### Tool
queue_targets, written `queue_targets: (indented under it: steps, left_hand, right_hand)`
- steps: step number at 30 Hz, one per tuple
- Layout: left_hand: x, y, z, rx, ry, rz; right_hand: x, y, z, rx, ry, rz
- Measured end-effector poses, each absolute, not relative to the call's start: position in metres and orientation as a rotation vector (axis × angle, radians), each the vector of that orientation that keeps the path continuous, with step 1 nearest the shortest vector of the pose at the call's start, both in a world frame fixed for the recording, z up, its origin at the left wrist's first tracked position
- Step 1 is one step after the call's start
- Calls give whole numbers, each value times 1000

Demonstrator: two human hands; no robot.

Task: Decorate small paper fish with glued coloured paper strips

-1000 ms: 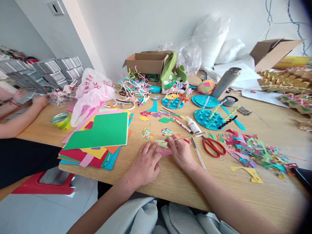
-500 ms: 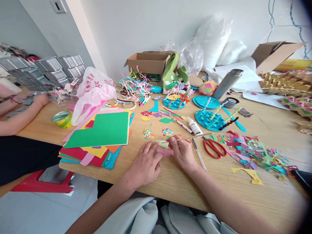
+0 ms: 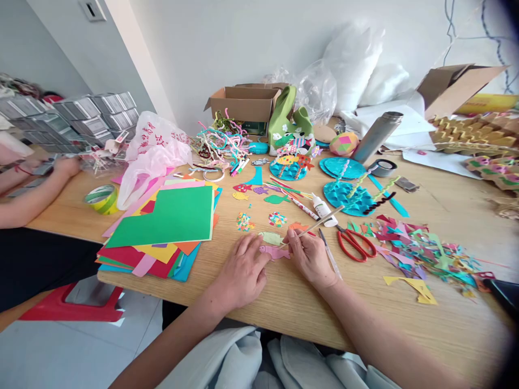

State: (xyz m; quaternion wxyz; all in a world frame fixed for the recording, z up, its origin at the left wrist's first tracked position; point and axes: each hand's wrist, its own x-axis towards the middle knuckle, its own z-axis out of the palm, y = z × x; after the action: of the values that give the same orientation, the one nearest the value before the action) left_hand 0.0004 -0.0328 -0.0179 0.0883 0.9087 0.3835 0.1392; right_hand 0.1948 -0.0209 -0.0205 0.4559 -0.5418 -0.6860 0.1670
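Note:
My left hand (image 3: 244, 268) lies on the table with its fingers stretched out, their tips at a pink paper fish (image 3: 274, 252). Between the fingers of my right hand (image 3: 311, 256) is a thin, pale stick (image 3: 324, 219), its lower end close to the pink fish. Just above lies a light green paper fish (image 3: 271, 237), and an orange paper cutout (image 3: 299, 227) is partly covered by my right hand. Two small heaps of confetti, the left heap (image 3: 244, 221) and the right heap (image 3: 278, 219), sit beyond my hands. Red-handled scissors (image 3: 356, 244) and a pen (image 3: 330, 254) rest to the right.
Coloured paper sheets (image 3: 184, 213) are stacked at left, near a tape roll (image 3: 101, 199). A glue bottle (image 3: 324, 209), blue paper discs (image 3: 349, 199) and a steel flask (image 3: 378, 136) stand farther back. Paper scraps (image 3: 430, 248) cover the right side. Another person's hand (image 3: 67, 165) is at far left.
My right hand has shifted slightly right, and the stick has tilted more steeply, its lower end now nearer the pink fish. My left hand stays in place.

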Motion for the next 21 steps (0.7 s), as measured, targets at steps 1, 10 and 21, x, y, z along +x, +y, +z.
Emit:
queue_targets:
  steps: [1,10,21]
  left_hand:
    - [0,-33,-18,2705,1142,414]
    - [1,-33,-16,2716,1148,405]
    - [1,-33,-16,2712,1144,407]
  right_hand:
    - [195,-21,-21,-1336,-1696,409]
    - [195,-23,-19,-1327,-1737,408]
    - [193,-23,-19,-1339,-1732,425]
